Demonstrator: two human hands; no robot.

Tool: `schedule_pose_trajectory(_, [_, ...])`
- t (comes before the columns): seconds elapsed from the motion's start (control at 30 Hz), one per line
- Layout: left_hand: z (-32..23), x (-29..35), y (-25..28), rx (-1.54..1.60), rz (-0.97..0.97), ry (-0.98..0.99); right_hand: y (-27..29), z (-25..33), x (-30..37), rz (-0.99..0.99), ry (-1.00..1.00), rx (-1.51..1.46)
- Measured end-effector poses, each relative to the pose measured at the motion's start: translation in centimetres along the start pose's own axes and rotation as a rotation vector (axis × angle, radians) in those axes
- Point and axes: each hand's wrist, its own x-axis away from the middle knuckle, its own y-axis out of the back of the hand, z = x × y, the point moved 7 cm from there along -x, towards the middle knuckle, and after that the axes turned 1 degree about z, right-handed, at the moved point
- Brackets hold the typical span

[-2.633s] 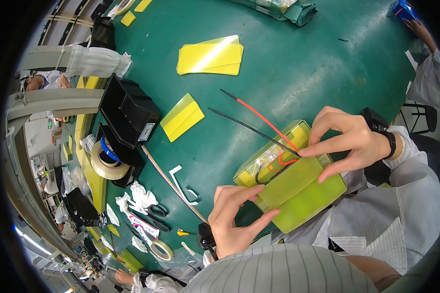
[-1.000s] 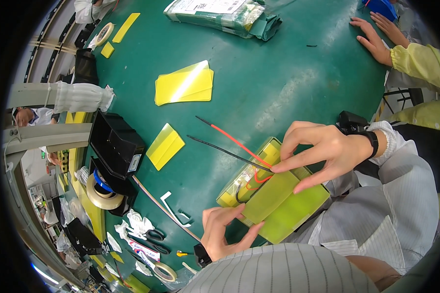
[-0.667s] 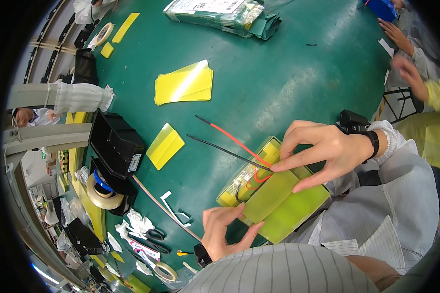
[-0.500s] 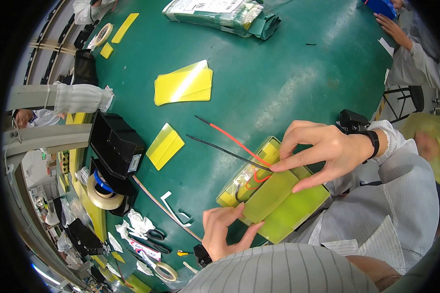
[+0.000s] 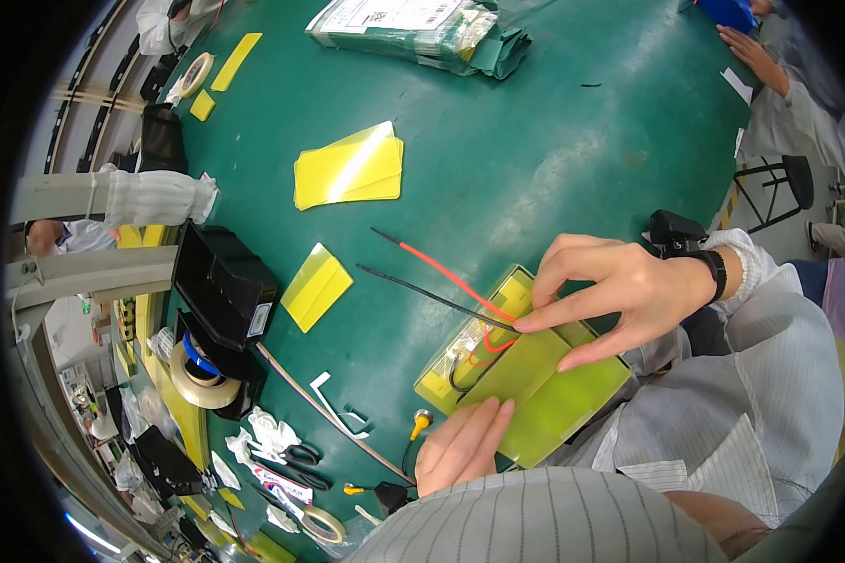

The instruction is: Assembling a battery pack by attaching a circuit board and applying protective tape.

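A boxy battery pack (image 5: pixel 573 413) wrapped in glossy yellow-green sheet lies tilted at the front edge of the table. Across its top is a narrow yellow plastic sheet (image 5: pixel 512 373). My right hand (image 5: pixel 629 286) spans this sheet, index finger and thumb at its two edges. A red wire (image 5: pixel 451 272) and a black wire (image 5: pixel 422 296) come out beside the right index fingertip and point to the far left. My left hand (image 5: pixel 465 446) has its fingers together, pressed on the sheet's near left end; its thumb is hidden. A clear-edged yellow part (image 5: pixel 441 371) shows behind the sheet.
Yellow sheets (image 5: pixel 352 169) and smaller yellow pieces (image 5: pixel 316 286) lie beyond. Left are black bins (image 5: pixel 223 281), tape rolls (image 5: pixel 202 380) and scissors (image 5: pixel 300 455). A wrapped package (image 5: pixel 413 33) sits at the back. A yellow-ended cable (image 5: pixel 421 424) lies by my left hand; another person's hand (image 5: pixel 756 56) is far right.
My left hand has turned, its spread thumb and fingers closing together on the sheet's end. The yellow-ended cable beside it has come into view. My right hand has hardly moved.
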Motion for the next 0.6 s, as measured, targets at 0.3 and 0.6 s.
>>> schedule_pose_trajectory(0.3, [-0.48, -0.06, -0.35, -0.103, 0.038, -0.059, 0.08, -0.07, 0.15, -0.029, -0.005, -0.027])
schedule_pose_trajectory(0.6, [0.18, 0.46, 0.29, -0.004, -0.040, 0.136, 0.08, 0.05, 0.18, -0.050, 0.057, 0.021])
